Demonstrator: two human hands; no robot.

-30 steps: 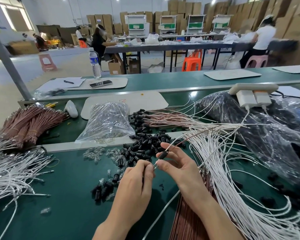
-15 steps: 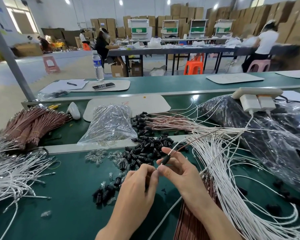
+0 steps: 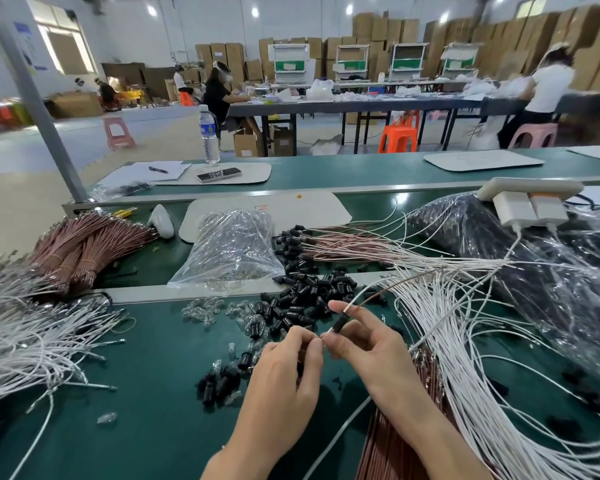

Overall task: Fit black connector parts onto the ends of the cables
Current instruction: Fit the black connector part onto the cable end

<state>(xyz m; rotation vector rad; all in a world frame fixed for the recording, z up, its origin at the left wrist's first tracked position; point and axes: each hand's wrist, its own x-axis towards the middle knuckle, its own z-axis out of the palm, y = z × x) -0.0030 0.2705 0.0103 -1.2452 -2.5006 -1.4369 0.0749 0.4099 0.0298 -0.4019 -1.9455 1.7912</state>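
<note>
While still in right hand, connector steady

Left hand fingers hide most of the cable tip they pinch. Right hand covers part of the black connector. Forearms cut off at bottom edge. Far worker blurred.

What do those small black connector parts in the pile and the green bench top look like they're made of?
The pile of small black cylindrical connector parts is probably moulded plastic, semi-gloss, going by the faint highlights on identical shapes. The green bench top looks like smooth rubber or vinyl matting with a soft sheen; the exact material is unclear.
</note>
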